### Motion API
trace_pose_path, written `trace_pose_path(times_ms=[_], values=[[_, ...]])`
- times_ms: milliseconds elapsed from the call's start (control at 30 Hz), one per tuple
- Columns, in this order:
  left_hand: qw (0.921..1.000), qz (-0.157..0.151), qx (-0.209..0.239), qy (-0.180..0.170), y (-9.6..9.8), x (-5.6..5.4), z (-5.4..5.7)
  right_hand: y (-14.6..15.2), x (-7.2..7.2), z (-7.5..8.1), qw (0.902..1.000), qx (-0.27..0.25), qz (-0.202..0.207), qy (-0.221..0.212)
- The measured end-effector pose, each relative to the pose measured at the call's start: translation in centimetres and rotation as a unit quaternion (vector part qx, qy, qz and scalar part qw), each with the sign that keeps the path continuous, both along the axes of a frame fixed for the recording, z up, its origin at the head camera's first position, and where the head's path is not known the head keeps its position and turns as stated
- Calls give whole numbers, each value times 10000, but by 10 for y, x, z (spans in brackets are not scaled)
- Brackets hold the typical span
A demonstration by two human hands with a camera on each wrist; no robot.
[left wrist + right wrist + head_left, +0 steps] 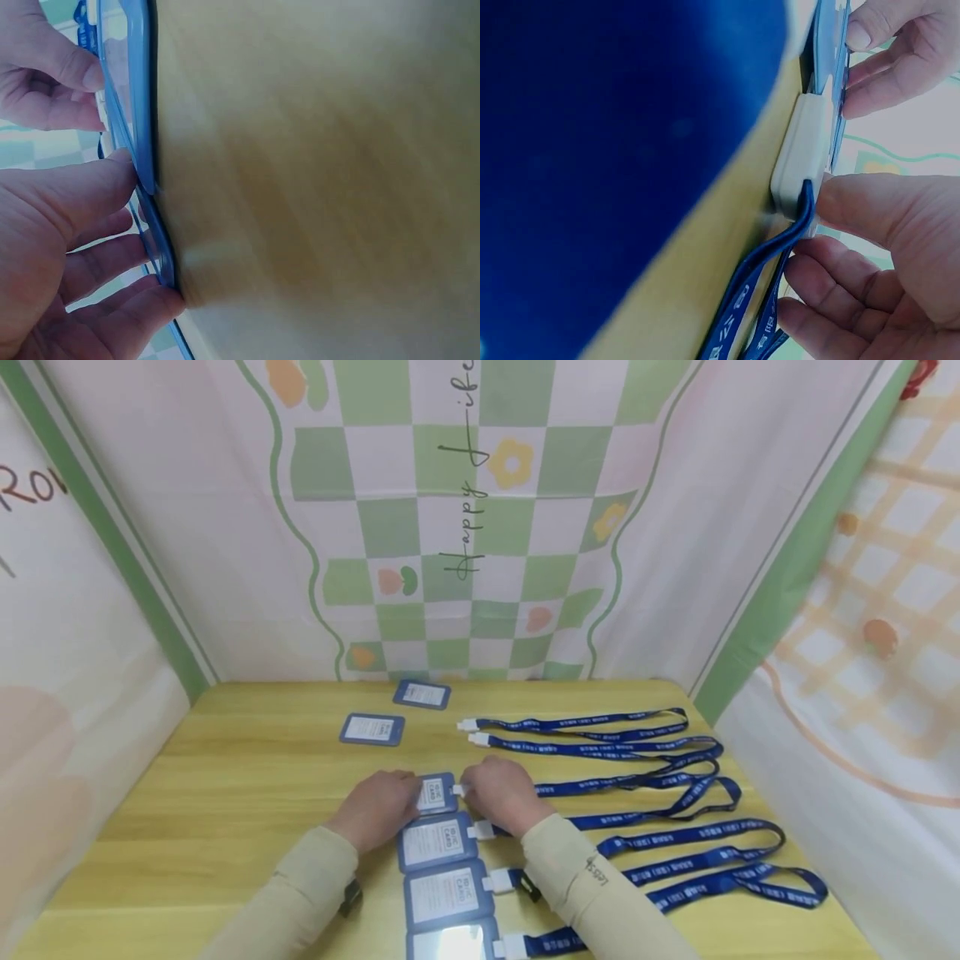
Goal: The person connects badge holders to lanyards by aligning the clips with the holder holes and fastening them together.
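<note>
In the head view, my left hand (378,810) grips the left end of a blue-framed badge holder (435,795), which lies at the top of a column of similar holders. The thumb and fingertips are at the holder's edge in the left wrist view. My right hand (506,795) pinches the white lanyard clip (458,790) at that holder's right end, and a blue lanyard strap (570,789) runs off to the right. From the right wrist, a nearer white clip (801,154) partly hides the pinched one; the thumb and curled fingers (840,289) show behind it.
Below lie several badge holders (448,895) with clips and blue lanyards (705,860) stretched rightward. Two loose holders (372,729) lie toward the back left. Two more lanyards (600,748) lie at the back right. A patterned curtain (450,527) hangs behind the wooden table (225,760).
</note>
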State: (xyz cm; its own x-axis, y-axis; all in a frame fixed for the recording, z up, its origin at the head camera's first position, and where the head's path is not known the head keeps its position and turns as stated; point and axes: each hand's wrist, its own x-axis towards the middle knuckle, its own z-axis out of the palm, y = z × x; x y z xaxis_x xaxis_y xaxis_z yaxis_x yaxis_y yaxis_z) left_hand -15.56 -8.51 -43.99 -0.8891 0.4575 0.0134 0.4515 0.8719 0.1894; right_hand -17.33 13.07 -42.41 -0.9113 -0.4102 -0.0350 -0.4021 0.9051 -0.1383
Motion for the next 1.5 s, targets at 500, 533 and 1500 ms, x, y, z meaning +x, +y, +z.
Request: trace_pose_path(times_ms=[500, 533, 1500], values=[[9991, -220, 222, 272, 1, 2, -1, -2, 4, 0, 9998, -46, 122, 120], [9991, -235, 207, 294, 1, 2, -1, -2, 4, 0, 9998, -47, 150, 142], [9988, -93, 472, 118, 0, 2, -2, 0, 4, -2, 9992, -202, 302, 140]])
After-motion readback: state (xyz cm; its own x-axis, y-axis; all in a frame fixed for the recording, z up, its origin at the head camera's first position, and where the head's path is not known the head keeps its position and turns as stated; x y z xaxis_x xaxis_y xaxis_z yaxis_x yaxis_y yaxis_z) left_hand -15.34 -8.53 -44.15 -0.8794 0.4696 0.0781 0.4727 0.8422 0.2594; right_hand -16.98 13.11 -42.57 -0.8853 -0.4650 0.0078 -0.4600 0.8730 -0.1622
